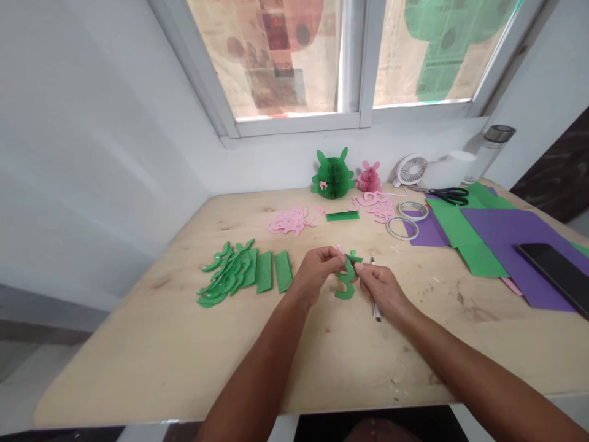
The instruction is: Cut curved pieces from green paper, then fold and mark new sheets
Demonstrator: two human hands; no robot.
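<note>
My left hand and my right hand meet over the middle of the table, both closed on a green paper cutout. Its curved, wavy lower part hangs below my fingertips, and a small green flap sticks out above them. A bit of pink paper shows behind my left fingertips. Beside my right hand lies a pen, partly covered by it. To the left of my left hand are folded green paper strips and a pile of curved green cutouts.
Pink cutouts lie farther back. Green and pink honeycomb paper figures stand by the wall near a small fan. Tape rolls, scissors, purple sheets and a phone occupy the right side.
</note>
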